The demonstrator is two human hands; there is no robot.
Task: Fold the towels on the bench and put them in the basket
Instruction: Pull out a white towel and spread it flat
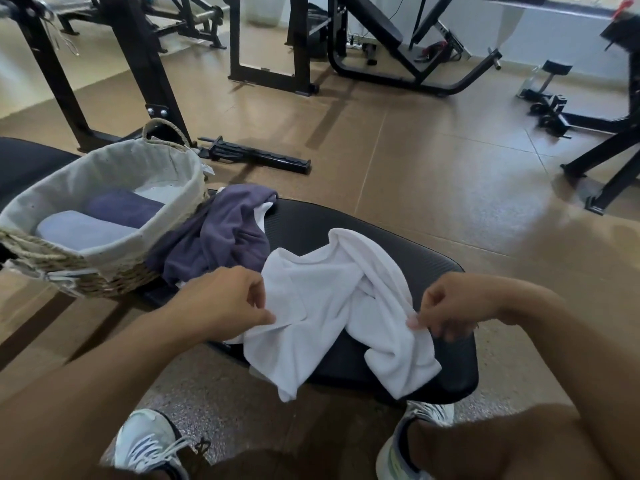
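A crumpled white towel [332, 306] lies across the black padded bench [433, 271] in front of me. My left hand [225, 303] pinches its left edge between thumb and fingers. My right hand [457, 306] pinches its right edge, fingers curled. A purple towel [221, 233] lies bunched on the bench behind the white one, against the basket. The woven basket [114, 271] with a pale cloth liner stands at the bench's left end; inside it lie a folded light-blue towel [79, 230], a folded purple towel [121, 206] and something white behind them.
My two sneakers [145, 445] [408, 441] stand on the speckled floor below the bench. A black metal bar [256, 155] lies on the floor beyond the basket. Black gym machine frames [149, 64] [398, 46] stand further back and at the right.
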